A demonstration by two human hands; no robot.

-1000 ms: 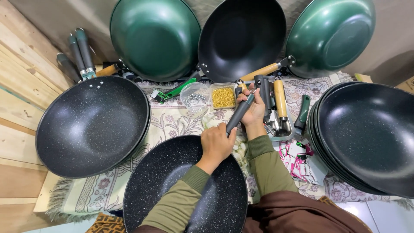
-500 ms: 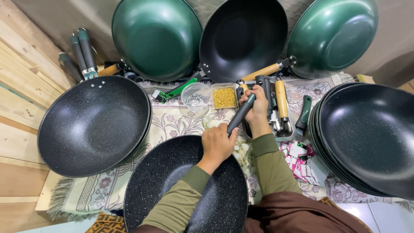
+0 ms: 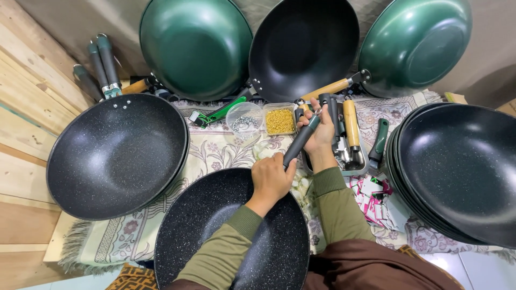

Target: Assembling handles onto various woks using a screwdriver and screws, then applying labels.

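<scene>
At frame centre the grey handle slants from the speckled pan (lower middle) up-right, the left hand clenched round its lower end, the right hand pinching its upper tip.

a patterned cloth carries speckled woks, a screw tub and a handle tray.

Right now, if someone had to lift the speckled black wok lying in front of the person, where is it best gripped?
By its dark grey handle, from above and the right. The handle juts up and away from the wok rim, clear of other pans. The left hand wraps its base; the right hand is at its far end.
</scene>
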